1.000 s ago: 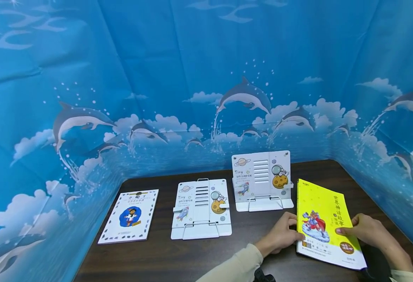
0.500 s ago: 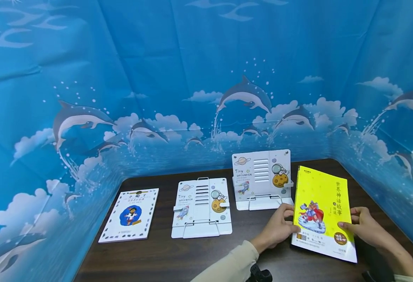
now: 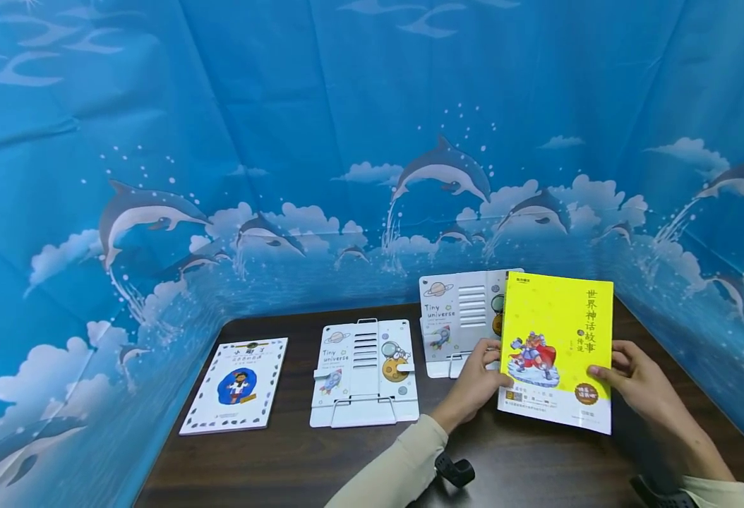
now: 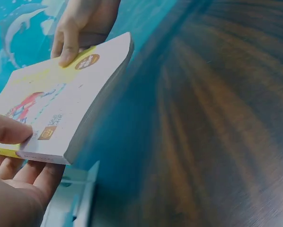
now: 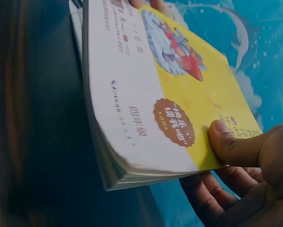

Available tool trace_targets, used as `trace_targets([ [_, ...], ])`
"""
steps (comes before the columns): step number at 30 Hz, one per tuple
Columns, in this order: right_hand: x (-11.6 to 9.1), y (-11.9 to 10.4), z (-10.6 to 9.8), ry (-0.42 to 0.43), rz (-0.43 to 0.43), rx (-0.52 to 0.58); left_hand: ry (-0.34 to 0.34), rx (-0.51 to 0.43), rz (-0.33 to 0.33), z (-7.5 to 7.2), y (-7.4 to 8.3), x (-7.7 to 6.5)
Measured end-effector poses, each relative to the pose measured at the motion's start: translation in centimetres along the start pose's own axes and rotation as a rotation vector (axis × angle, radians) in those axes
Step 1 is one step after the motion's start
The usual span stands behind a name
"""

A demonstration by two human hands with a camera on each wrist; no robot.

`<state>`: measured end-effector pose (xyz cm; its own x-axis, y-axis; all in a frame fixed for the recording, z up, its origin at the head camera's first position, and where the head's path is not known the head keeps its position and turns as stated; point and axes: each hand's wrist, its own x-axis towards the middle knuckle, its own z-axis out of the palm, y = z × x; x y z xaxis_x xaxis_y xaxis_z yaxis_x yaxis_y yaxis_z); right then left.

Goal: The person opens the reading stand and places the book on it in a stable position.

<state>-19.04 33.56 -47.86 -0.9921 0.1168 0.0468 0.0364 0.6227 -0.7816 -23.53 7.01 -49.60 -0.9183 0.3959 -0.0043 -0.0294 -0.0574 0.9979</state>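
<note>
Both hands hold a yellow-and-white paperback book (image 3: pixel 556 331) raised above the table, its cover facing the head camera. My left hand (image 3: pixel 476 384) grips the spine edge, thumb on the cover and fingers beneath, as the left wrist view shows. On the opposite edge my right hand (image 3: pixel 642 384) pinches the book the same way, thumb beside the round brown badge (image 5: pixel 173 122). Behind the book stands a white metal book stand (image 3: pixel 461 317), tilted upright and partly covered by it. A second white book stand (image 3: pixel 364 370) rests further left, leaning back lower.
A white book (image 3: pixel 235 384) with a blue oval picture lies flat at the table's left. The dark wooden table (image 3: pixel 251 473) is bordered by a blue dolphin-print curtain (image 3: pixel 321 141) at the back and both sides.
The yellow book has been lifted from the right side of the table and moved left and upward, turning straighter. Both hands travel with it, and it now overlaps the right-hand stand.
</note>
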Motion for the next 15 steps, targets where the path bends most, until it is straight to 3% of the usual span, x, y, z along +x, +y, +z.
trace_targets([
  [8, 0.6, -2.9, 1.2, 0.021, -0.092, 0.022, 0.013, -0.016, 0.049, -2.9, 0.7, 0.7],
  [11, 0.8, -3.7, 1.4, -0.012, -0.121, 0.047, 0.020, -0.027, 0.054, -4.0, 0.8, 0.9],
  [15, 1.2, -4.4, 1.5, -0.117, -0.172, 0.072, 0.052, -0.041, 0.068, -5.6, 1.1, 1.0],
])
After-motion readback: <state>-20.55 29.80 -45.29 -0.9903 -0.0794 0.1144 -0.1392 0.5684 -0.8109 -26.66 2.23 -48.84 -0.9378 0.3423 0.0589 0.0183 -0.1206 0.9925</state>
